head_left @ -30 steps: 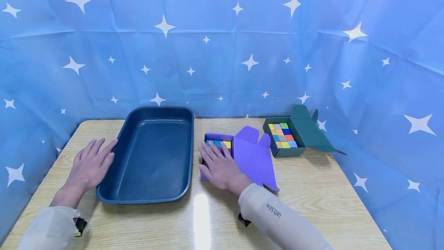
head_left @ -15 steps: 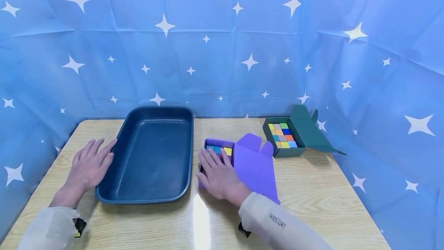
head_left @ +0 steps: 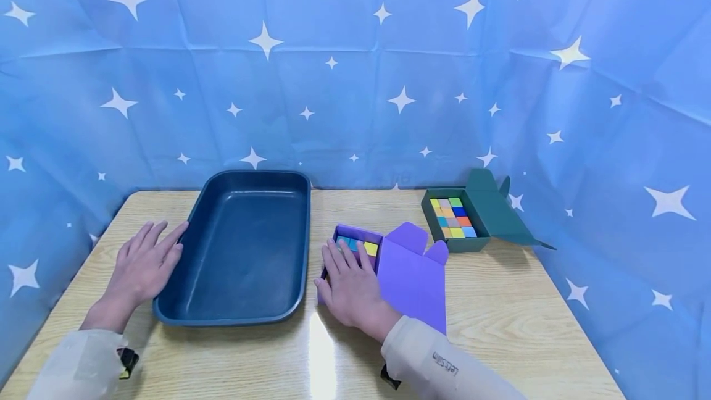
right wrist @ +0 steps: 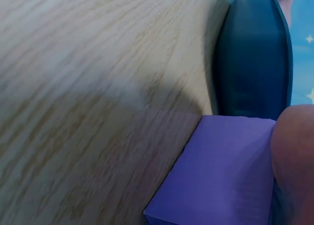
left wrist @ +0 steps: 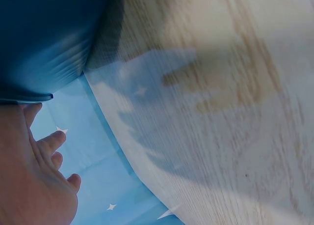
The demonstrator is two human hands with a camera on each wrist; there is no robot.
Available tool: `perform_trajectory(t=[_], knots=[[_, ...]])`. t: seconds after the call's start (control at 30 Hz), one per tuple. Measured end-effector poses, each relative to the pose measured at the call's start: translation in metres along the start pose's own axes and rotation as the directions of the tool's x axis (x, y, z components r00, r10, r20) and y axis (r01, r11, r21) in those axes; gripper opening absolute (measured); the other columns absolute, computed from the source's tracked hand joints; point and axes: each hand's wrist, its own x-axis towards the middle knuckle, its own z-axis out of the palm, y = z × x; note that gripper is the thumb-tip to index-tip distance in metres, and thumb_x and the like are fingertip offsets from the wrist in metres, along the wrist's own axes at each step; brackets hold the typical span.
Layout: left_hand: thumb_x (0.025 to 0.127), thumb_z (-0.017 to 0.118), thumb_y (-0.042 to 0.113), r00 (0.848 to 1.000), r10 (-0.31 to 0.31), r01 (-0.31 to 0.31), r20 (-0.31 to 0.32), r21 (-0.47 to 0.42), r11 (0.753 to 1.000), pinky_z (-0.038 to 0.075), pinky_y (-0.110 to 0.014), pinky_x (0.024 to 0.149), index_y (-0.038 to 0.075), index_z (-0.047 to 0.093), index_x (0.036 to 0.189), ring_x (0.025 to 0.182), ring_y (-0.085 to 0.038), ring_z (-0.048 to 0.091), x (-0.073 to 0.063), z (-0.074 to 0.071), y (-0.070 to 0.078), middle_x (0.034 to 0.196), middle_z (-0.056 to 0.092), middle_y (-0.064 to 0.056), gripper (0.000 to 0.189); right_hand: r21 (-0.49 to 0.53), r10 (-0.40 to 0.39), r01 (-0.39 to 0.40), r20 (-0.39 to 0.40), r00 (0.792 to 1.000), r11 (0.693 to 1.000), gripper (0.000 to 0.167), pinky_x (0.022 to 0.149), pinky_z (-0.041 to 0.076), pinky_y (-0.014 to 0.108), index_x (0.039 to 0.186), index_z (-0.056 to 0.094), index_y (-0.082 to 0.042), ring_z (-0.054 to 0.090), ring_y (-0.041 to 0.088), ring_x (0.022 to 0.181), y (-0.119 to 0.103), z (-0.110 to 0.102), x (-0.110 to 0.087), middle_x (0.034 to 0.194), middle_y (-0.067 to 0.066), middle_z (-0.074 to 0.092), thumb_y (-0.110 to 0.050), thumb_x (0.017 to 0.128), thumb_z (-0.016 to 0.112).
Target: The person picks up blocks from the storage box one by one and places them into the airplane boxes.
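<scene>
My right hand [head_left: 354, 292] lies over the near part of an open purple box [head_left: 355, 229], its fingers extended across the colored cubes [head_left: 371, 248] inside. Blue and yellow cubes show beyond the fingertips; the palm hides the rest. The box's lid is folded out to the right. In the right wrist view the hand is against the purple wall [right wrist: 221, 171]. My left hand [head_left: 144, 264] rests at the left rim of a dark blue tray [head_left: 239, 252], fingers straight. From the left wrist view, its fingers [left wrist: 51, 141] lie by the tray's rim, holding nothing.
A green box [head_left: 463, 244] with its lid open stands at the back right, filled with cubes of several colors. The pale wooden table [head_left: 516, 320] ends at a blue, star-patterned curtain [head_left: 333, 79] behind and on both sides.
Under my right hand the purple box has slid toward me and turned slightly clockwise, its lid swinging along. My left hand, the tray and the green box have stayed put.
</scene>
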Motion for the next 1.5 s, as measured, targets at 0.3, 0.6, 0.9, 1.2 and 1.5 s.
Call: perform_trajectory(t=[0.3, 0.6, 0.9, 1.2, 1.5], knots=[[0.106, 0.023, 0.036, 1.0, 0.003, -0.003, -0.01, -0.002, 1.0, 0.013, -0.075, 0.103, 0.022, 0.025, 0.155, 0.146, -0.05, 0.007, 0.0, 0.002, -0.002, 0.153, 0.025, -0.03, 0.051, 0.044, -0.006, 0.006, -0.009, 1.0, 0.999, 0.066, 0.123, 0.002, 0.054, 0.158, 0.012, -0.017, 0.009, 0.023, 0.154, 0.021, 0.003, -0.017, 0.166, 0.0, 0.01, -0.052, 0.103, 0.024], [0.106, 0.024, 0.036, 1.0, 0.002, -0.002, -0.018, -0.004, 1.0, 0.013, -0.075, 0.102, 0.022, 0.026, 0.155, 0.146, -0.05, 0.008, -0.002, 0.004, -0.001, 0.152, 0.026, -0.03, 0.051, 0.086, -0.033, 0.043, -0.121, 0.992, 0.995, 0.066, 0.122, 0.007, 0.056, 0.156, 0.021, -0.014, 0.018, 0.026, 0.152, 0.046, 0.013, -0.027, 0.164, 0.004, 0.02, -0.053, 0.103, 0.021], [0.106, 0.024, 0.036, 1.0, -0.002, 0.002, -0.026, -0.01, 1.0, 0.013, -0.076, 0.102, 0.021, 0.027, 0.154, 0.146, -0.05, 0.006, -0.003, 0.005, -0.001, 0.152, 0.026, -0.031, 0.05, 0.098, -0.048, 0.067, -0.182, 0.982, 0.993, 0.063, 0.122, 0.007, 0.055, 0.155, 0.026, -0.013, 0.02, 0.026, 0.151, 0.073, 0.022, -0.036, 0.162, 0.004, 0.025, -0.045, 0.102, 0.04], [0.106, 0.024, 0.036, 0.999, -0.01, 0.009, -0.031, -0.019, 1.0, 0.013, -0.077, 0.101, 0.021, 0.027, 0.154, 0.146, -0.05, 0.005, -0.004, 0.005, 0.0, 0.152, 0.025, -0.031, 0.051, 0.11, -0.015, 0.031, -0.138, 0.99, 0.993, 0.071, 0.123, 0.002, 0.054, 0.156, 0.021, -0.014, 0.015, 0.025, 0.153, 0.092, 0.019, -0.05, 0.164, 0.002, 0.018, -0.051, 0.099, 0.043], [0.106, 0.024, 0.036, 0.999, -0.01, 0.01, -0.031, -0.019, 1.0, 0.013, -0.077, 0.101, 0.022, 0.026, 0.155, 0.146, -0.05, 0.005, -0.002, 0.004, 0.0, 0.152, 0.025, -0.031, 0.051, 0.097, 0.024, -0.007, -0.173, 0.985, 0.995, 0.078, 0.123, 0.005, 0.055, 0.155, 0.023, -0.012, 0.017, 0.027, 0.152, 0.109, 0.02, -0.058, 0.163, 0.006, 0.02, -0.056, 0.096, 0.047]])
